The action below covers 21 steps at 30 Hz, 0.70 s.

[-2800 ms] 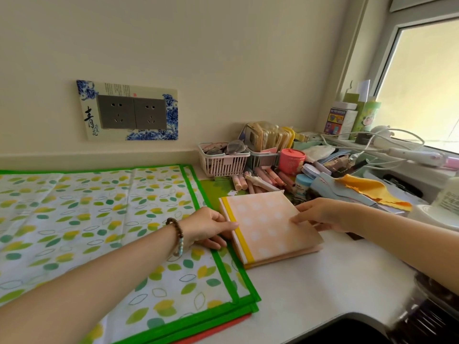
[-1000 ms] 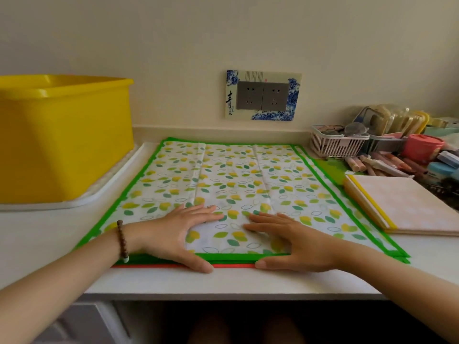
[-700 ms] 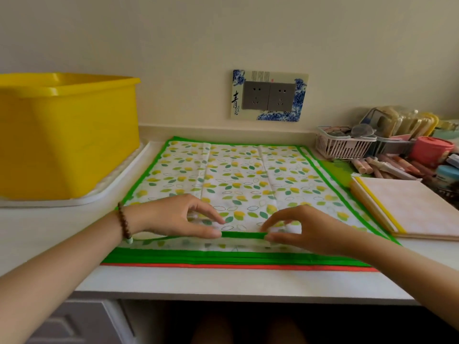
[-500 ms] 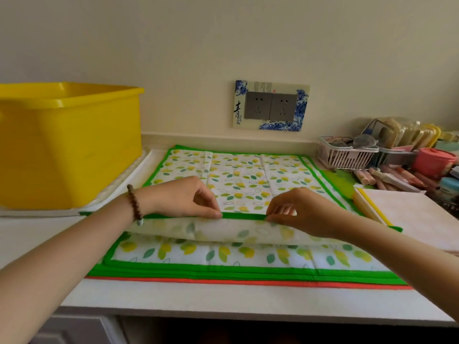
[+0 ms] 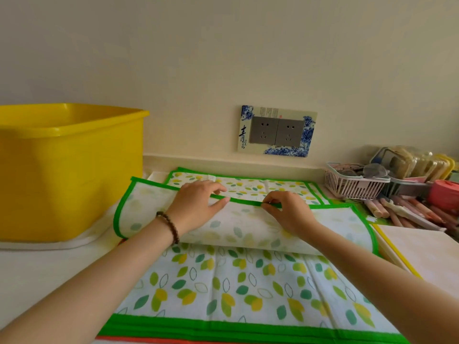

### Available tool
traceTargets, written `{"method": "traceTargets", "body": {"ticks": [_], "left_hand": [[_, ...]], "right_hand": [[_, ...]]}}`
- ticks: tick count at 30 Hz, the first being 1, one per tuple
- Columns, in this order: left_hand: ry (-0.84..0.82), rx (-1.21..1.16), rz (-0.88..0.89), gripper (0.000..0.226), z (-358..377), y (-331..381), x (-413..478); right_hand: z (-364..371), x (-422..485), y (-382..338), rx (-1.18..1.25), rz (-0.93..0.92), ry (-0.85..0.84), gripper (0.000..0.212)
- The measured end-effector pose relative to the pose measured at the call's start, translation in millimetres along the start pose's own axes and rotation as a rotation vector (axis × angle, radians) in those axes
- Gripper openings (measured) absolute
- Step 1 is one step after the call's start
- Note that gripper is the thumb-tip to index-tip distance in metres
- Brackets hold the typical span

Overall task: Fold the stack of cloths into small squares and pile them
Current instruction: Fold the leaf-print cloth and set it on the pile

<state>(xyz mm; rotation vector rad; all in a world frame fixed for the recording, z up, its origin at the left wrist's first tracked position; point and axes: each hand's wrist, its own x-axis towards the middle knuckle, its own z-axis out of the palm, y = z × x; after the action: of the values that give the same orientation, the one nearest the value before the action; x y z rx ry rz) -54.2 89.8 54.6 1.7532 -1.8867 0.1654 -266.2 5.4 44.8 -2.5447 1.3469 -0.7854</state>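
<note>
- Head view, hands: the left hand, with a brown bead bracelet at the wrist, and the right hand lie near each other with a short gap between them. Each pinches the green hem of the top cloth between thumb and fingers.
- Head view, task object: the top cloth is a white fabric sheet printed with green and yellow leaves and bound in green. It is doubled over away from the person, pale underside up, and the held hem lies just short of the far hem.
- Head view, support: beneath it a stack of cloths of like pattern lies flat on the white counter. Several green hems and one orange-red hem show at its near edge.
- Head view, right: a pale peach folded square with a yellow edge sits just beside the stack; whether they touch is unclear.
- Head view, surroundings: a large yellow plastic tub stands to the left. A grey double wall socket in a blue-flowered frame is on the wall behind, with a white slatted plastic basket below it to the right.
</note>
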Motion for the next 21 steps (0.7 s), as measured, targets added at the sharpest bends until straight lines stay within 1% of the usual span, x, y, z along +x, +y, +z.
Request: {"method": "traceTargets", "body": {"ticks": [3, 8, 11, 13, 17, 21], "left_hand": [[-0.043, -0.016, -0.007, 0.042, 10, 0, -2], [-0.217, -0.025, -0.030, 0.057, 25, -5, -2], [-0.286, -0.015, -0.048, 0.064, 35, -8, -5], [-0.323, 0.019, -0.058, 0.066, 41, -11, -6], [-0.436, 0.040, -0.098, 0.066, 51, -15, -8], [-0.464, 0.041, -0.115, 0.065, 62, -15, -12]], "right_hand": [[9, 15, 8, 0.024, 0.042, -0.007, 0.016], [22, 36, 15, 0.020, 0.094, -0.053, 0.019], [26, 42, 13, 0.000, 0.108, -0.061, 0.025], [29, 41, 8, 0.004, 0.100, -0.060, 0.028], [47, 27, -8, 0.021, 0.048, -0.141, 0.032], [68, 15, -21, -0.014, 0.012, -0.199, 0.040]]}}
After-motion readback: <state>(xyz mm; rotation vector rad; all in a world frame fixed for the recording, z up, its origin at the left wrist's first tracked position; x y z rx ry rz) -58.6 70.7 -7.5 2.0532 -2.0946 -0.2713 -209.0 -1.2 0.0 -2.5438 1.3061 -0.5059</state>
